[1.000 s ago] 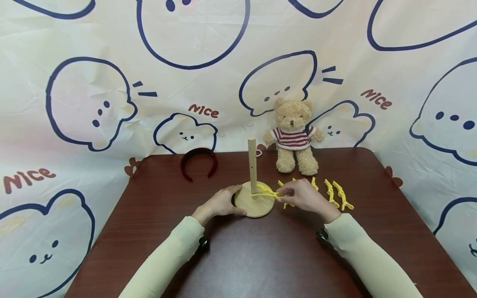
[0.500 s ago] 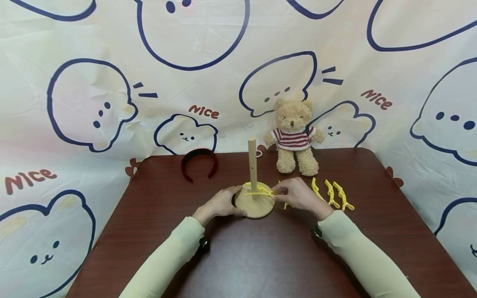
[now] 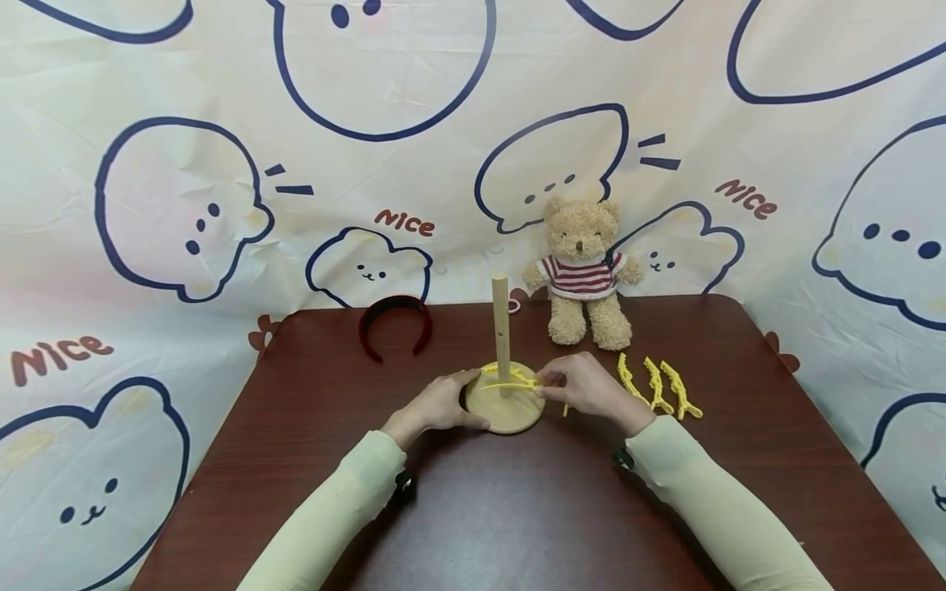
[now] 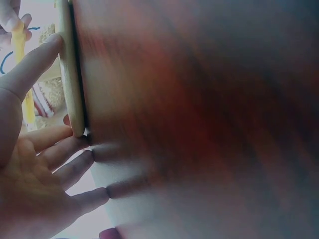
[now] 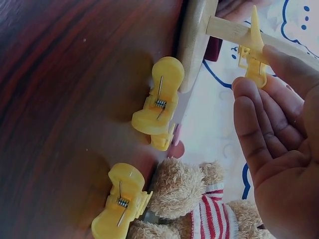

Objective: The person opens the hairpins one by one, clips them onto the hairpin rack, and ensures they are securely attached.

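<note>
A wooden stand (image 3: 510, 416) has a round base and an upright post (image 3: 501, 320). My left hand (image 3: 436, 404) grips the left rim of the base, with the thumb on the near side and fingers behind. A yellow toothed hair clip (image 5: 256, 72) is pinched by its handle end in my right hand (image 3: 587, 384). Its jaws are spread, one on either side of the post near the base. Between the right hand and the teddy bear, other yellow hair clips (image 5: 167, 82) are partly hidden in the head view.
Several yellow clips (image 3: 654, 386) lie in a row right of the stand. A teddy bear (image 3: 581, 275) in a striped shirt sits at the table's back edge. A dark red headband (image 3: 362, 328) lies at the back left, with a patterned cloth (image 3: 458, 180) behind.
My right hand has moved left with the hair clip, bringing its spread jaws further around the post. The left hand stays on the base.
</note>
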Tool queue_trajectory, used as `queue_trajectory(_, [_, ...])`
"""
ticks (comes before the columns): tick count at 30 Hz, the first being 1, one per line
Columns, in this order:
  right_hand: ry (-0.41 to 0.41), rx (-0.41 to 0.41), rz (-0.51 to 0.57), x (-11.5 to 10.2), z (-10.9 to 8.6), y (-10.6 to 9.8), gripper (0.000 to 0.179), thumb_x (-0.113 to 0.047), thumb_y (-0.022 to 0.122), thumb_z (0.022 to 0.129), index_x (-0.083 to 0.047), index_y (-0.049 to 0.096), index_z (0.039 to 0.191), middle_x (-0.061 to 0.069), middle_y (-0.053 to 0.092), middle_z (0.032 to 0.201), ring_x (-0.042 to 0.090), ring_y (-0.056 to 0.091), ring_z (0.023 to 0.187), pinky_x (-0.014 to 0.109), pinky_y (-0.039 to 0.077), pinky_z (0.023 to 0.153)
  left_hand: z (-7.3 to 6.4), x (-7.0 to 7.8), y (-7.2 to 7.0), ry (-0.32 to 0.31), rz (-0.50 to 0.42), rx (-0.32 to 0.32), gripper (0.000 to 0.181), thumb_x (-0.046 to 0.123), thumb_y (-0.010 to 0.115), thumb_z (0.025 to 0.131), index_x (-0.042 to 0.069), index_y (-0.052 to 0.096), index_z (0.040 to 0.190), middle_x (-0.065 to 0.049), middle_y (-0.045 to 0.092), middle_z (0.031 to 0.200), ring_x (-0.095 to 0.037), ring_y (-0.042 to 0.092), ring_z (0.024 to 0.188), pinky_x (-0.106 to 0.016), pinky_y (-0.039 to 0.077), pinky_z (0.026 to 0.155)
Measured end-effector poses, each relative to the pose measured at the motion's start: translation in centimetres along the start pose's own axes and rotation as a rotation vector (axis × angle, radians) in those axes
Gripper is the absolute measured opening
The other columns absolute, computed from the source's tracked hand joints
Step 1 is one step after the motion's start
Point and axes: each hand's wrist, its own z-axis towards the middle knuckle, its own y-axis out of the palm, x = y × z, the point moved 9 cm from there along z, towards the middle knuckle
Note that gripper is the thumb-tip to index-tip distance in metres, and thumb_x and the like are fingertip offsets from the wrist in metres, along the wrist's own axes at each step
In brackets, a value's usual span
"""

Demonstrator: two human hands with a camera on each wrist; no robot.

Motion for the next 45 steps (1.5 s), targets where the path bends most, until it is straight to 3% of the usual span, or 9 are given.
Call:
queue_trajectory(12, [0.003, -0.003, -0.001, 0.0, 0.0, -0.1, 0.021, -0.026, 0.08, 0.086, -0.015, 0.078, 0.104, -0.006, 0.077, 0.089, 0.003, 0.069, 0.078, 0.021, 0.054, 0.068, 0.1, 0.1, 0.0, 0.008, 0.006, 0.006, 0.098, 0.043, 0.089, 0.073, 0.008, 0.043, 0.151, -0.014, 0.05, 0.151, -0.031, 0.047, 0.14, -0.044, 0.039, 0.115])
queue_trajectory(23, [0.07, -0.036, 0.042, 0.7, 0.1, 0.1, 0.023, -0.027, 0.078, 0.087, -0.017, 0.076, 0.108, -0.009, 0.075, 0.089, 0.002, 0.068, 0.079, 0.023, 0.054, 0.07, 0.1, 0.2, 0.0, 0.015, 0.009, -0.001, 0.097, 0.043, 0.088, 0.073, 0.007, 0.042, 0.151, -0.015, 0.049, 0.152, -0.031, 0.046, 0.141, -0.044, 0.038, 0.116])
queue_trajectory(31, [0.099, -0.044, 0.068, 1.1, 0.1, 0.3, 0.025, -0.031, 0.079, 0.087, -0.018, 0.074, 0.109, -0.003, 0.076, 0.091, 0.011, 0.07, 0.083, 0.029, 0.055, 0.074, 0.1, 0.2, -0.1, 0.02, 0.015, 0.003, 0.097, 0.042, 0.088, 0.073, 0.006, 0.043, 0.151, -0.016, 0.049, 0.151, -0.031, 0.047, 0.14, -0.044, 0.039, 0.115])
queue_trajectory(36, [0.083, -0.024, 0.085, 1.4, -0.3, 0.0, 0.035, -0.035, 0.078, 0.087, -0.014, 0.073, 0.114, 0.0, 0.076, 0.095, 0.014, 0.07, 0.085, 0.035, 0.056, 0.076, 0.0, 0.2, 0.0, 0.017, 0.018, -0.002, 0.097, 0.042, 0.088, 0.074, 0.007, 0.042, 0.151, -0.015, 0.049, 0.152, -0.03, 0.046, 0.141, -0.043, 0.039, 0.116])
queue_trajectory(45, [0.135, 0.0, 0.098, 2.8, -1.6, -1.1, 0.042, -0.041, 0.076, 0.087, -0.016, 0.07, 0.12, -0.001, 0.075, 0.105, 0.013, 0.068, 0.087, 0.03, 0.053, 0.075, 0.1, 0.2, -0.1, 0.021, 0.023, -0.005, 0.098, 0.043, 0.088, 0.073, 0.006, 0.042, 0.151, -0.015, 0.049, 0.152, -0.031, 0.046, 0.141, -0.044, 0.039, 0.116])
